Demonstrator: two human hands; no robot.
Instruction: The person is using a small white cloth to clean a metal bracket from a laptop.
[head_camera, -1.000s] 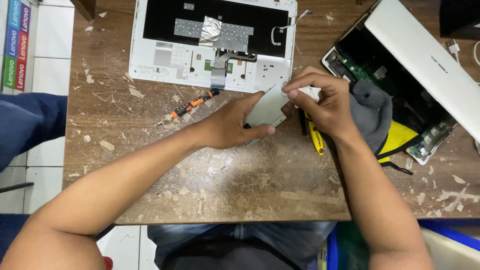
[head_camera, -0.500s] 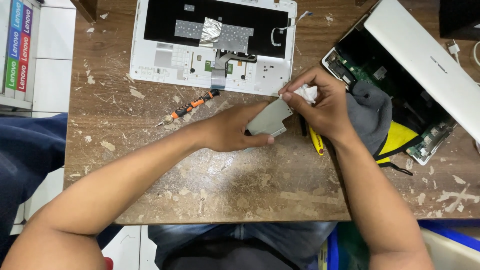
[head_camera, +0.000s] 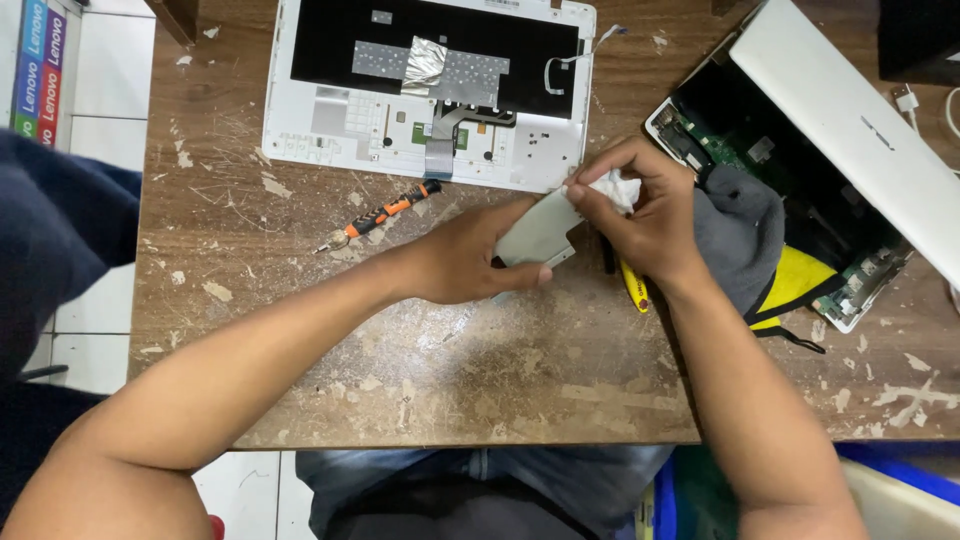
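Observation:
My left hand (head_camera: 470, 260) grips a flat grey metal plate (head_camera: 540, 232) just above the worn wooden table (head_camera: 420, 370). My right hand (head_camera: 645, 215) pinches a crumpled white tissue (head_camera: 622, 188) and presses it against the plate's upper right edge. Both hands meet in front of the upturned white laptop palmrest (head_camera: 330, 130), whose black keyboard back carries a strip of silver foil. Part of the plate is hidden under my left fingers.
An orange-and-black screwdriver (head_camera: 380, 214) lies left of my hands. A yellow-handled tool (head_camera: 634, 286) pokes out under my right wrist. A grey cloth (head_camera: 740, 235) and a yellow cloth (head_camera: 795, 280) lie by the opened laptop base (head_camera: 850, 150) at right.
The plate has tilted and shifted slightly in my left hand while my right hand rubs the tissue along its edge. Everything else on the table stays put.

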